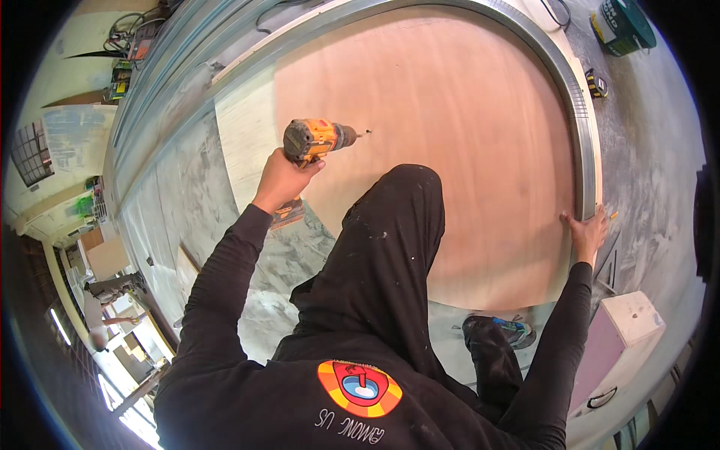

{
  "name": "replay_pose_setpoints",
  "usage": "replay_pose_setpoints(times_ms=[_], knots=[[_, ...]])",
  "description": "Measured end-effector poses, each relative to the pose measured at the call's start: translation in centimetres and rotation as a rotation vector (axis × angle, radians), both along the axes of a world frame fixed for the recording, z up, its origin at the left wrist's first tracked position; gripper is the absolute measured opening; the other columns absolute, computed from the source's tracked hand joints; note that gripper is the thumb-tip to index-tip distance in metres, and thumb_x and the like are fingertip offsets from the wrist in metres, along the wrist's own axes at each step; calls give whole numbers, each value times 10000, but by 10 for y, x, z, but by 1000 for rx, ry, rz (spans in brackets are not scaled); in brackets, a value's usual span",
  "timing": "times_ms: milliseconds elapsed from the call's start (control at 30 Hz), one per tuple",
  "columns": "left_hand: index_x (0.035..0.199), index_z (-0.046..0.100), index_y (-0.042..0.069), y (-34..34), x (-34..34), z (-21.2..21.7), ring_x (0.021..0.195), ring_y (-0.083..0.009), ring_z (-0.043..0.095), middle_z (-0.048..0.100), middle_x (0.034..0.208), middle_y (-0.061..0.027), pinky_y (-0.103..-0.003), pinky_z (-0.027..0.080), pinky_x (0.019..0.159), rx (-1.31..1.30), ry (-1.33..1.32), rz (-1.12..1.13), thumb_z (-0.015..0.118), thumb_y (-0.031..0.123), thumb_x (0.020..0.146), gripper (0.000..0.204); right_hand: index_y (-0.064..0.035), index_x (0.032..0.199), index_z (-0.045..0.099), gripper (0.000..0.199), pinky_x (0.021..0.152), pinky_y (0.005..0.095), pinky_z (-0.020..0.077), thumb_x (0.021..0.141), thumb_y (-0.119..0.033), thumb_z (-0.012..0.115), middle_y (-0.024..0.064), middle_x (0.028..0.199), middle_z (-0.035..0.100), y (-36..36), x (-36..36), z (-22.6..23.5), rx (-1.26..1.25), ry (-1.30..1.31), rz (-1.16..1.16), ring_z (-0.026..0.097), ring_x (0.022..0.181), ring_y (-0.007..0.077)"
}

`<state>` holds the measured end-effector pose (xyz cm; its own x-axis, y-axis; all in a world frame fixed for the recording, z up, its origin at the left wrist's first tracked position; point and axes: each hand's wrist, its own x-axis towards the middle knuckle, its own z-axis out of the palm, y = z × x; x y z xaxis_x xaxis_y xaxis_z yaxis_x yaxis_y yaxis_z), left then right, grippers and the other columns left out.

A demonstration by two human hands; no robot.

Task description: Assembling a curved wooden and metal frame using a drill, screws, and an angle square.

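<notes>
A yellow-and-black cordless drill [319, 139] is gripped by its handle in my left hand [285, 178]. Its bit points right, over a round-edged sheet of reddish plywood [487, 150], with a small dark speck just by the tip. Along the sheet's far and right edge runs a curved grey metal track [578, 124]. My right hand [589, 232] closes around the near end of that track, thumb on the inner side and fingers on the outer side. My bent knee rises over the sheet between the two hands.
A tape measure [597, 83] and a dark green bucket [624, 28] are at the far right. A white-and-pinkish box [619, 349] stands near my right forearm. Long metal profiles [169, 97] lie at the far left. Another person [96, 315] is in the left background.
</notes>
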<state>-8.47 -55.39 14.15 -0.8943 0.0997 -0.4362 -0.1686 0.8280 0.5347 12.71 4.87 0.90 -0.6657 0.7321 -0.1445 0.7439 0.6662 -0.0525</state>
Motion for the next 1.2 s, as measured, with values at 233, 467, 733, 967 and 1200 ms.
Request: replay_pose_setpoints(times_ms=[233, 467, 733, 967, 1200], knots=[[998, 749, 28, 11, -12, -12, 796, -266, 732, 745, 838, -153, -361, 547, 725, -39, 33, -18, 770, 252, 824, 285, -126, 1469, 354, 1147, 1041, 587, 369, 558, -565, 897, 243, 1397, 442, 0, -1, -3, -4, -32, -20, 410, 1311, 462], [1004, 748, 32, 11, -12, -16, 812, -273, 733, 746, 851, -153, -368, 549, 737, -38, 2, 8, 766, 251, 823, 285, -109, 1491, 335, 1196, 1052, 575, 366, 546, -580, 895, 237, 1393, 444, 0, -4, -1, -4, -75, -40, 414, 1310, 462], [1016, 744, 30, 10, -11, -16, 827, -270, 734, 749, 867, -149, -362, 551, 749, -29, 17, -9, 767, 251, 825, 293, -112, 1500, 323, 1187, 1081, 565, 349, 566, -576, 891, 245, 1430, 424, -4, -6, 5, -33, -85, -46, 386, 1345, 459], [1015, 741, 19, 14, -9, -14, 842, -280, 734, 748, 873, -161, -368, 551, 758, -49, 16, 14, 769, 254, 825, 304, -101, 1495, 328, 1204, 1075, 591, 337, 544, -561, 906, 242, 1444, 409, 4, 0, -3, -23, -38, -26, 362, 1359, 455], [1009, 742, 17, 10, -6, -12, 850, -302, 731, 745, 889, -175, -379, 551, 759, -80, -7, 12, 774, 269, 820, 317, -92, 1490, 332, 1196, 1074, 581, 343, 549, -558, 905, 241, 1432, 420, 0, -4, -3, -14, -56, -37, 370, 1354, 452]])
